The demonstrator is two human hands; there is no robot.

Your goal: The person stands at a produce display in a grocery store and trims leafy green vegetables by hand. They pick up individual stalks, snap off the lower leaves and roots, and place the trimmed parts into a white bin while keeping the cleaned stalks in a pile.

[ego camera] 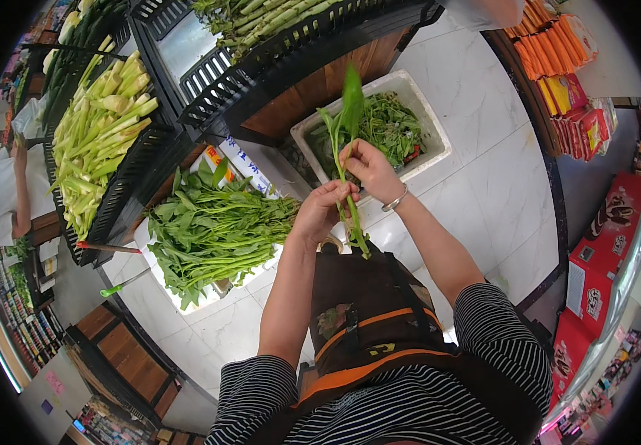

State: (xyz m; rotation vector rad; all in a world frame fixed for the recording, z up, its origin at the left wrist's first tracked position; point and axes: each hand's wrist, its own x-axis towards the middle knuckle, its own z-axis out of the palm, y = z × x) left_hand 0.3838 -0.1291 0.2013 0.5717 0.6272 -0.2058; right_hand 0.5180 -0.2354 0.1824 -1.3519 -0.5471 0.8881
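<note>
My left hand [329, 207] grips the lower stems of a few stalks of a leafy green vegetable [336, 130], held above my apron. A little higher, my right hand [369, 168] pinches the same greens between thumb and fingers, beside a blurred leaf. Beyond the hands, a white foam box [439, 130] on the floor holds loose leaves and stems. To the left, a large heap of long-stemmed leafy greens [215, 222] lies on a white surface near my left forearm.
Black plastic display crates [126, 189] hold pale green stalks at the left, with thicker stems [276, 22] in another at the top. A green-handled tool [112, 290] lies left of the greens. Packaged goods stand on a right-hand shelf. Another person [11, 189] is at the far left.
</note>
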